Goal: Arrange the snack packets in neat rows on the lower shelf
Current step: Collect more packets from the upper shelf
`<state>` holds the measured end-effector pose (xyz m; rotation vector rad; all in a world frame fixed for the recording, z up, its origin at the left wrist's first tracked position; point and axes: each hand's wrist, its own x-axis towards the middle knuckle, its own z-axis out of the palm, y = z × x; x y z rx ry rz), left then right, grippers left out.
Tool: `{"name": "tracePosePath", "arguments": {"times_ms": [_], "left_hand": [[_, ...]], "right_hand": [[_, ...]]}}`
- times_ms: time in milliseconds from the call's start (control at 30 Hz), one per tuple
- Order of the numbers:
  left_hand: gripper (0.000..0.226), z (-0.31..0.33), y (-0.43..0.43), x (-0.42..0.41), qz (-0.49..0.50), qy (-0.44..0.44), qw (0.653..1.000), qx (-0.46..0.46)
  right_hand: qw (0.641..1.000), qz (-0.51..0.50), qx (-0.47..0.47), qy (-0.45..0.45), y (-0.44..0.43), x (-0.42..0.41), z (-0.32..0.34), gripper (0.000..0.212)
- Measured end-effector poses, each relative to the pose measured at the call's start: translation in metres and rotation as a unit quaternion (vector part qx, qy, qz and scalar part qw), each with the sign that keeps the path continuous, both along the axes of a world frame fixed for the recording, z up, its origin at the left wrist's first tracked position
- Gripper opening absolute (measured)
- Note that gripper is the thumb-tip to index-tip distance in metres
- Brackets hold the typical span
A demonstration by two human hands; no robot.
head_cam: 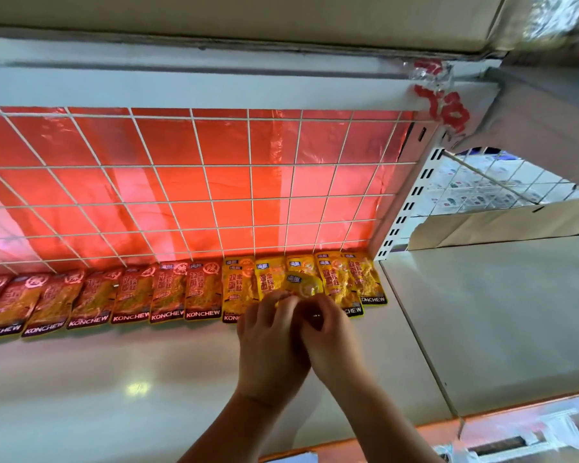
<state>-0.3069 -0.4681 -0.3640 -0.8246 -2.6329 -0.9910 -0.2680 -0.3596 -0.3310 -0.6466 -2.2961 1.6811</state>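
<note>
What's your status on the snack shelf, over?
Left grip and right grip both holding one yellow packet. Red packets rowed left, yellow row right, against wire grid. Nothing blocking.

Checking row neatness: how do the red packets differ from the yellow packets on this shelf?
Red packets fill the left stretch; yellow packets the right end. Red packets lie evenly side by side; yellow packets overlap, staggered, with left hand and right hand holding a loose yellow packet over them. Both carry a KONCHEW band and line the wire grid.
</note>
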Motion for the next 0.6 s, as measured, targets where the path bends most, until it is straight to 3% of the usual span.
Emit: {"name": "tracePosePath", "arguments": {"times_ms": [167,267,333,433,600], "left_hand": [[0.069,0.004,0.023,0.018,-0.083,-0.007,0.994,0.075],[0.073,0.001,0.023,0.019,-0.128,-0.004,0.989,0.077],[0.075,-0.001,0.021,0.022,-0.16,-0.003,0.985,0.063],[0.068,-0.002,0.017,0.026,-0.174,0.008,0.984,0.033],[0.042,-0.011,-0.012,0.01,-0.12,0.069,0.99,-0.011]], "right_hand": [[0.997,-0.049,0.045,-0.028,0.027,0.001,-0.005,0.036],[0.991,-0.039,0.123,-0.024,0.035,0.003,-0.005,0.056],[0.982,-0.039,0.186,-0.02,0.042,0.006,-0.004,0.055],[0.966,-0.065,0.249,-0.008,0.062,0.008,0.005,0.053],[0.959,-0.082,0.263,-0.062,0.109,-0.003,0.011,0.064]]}}
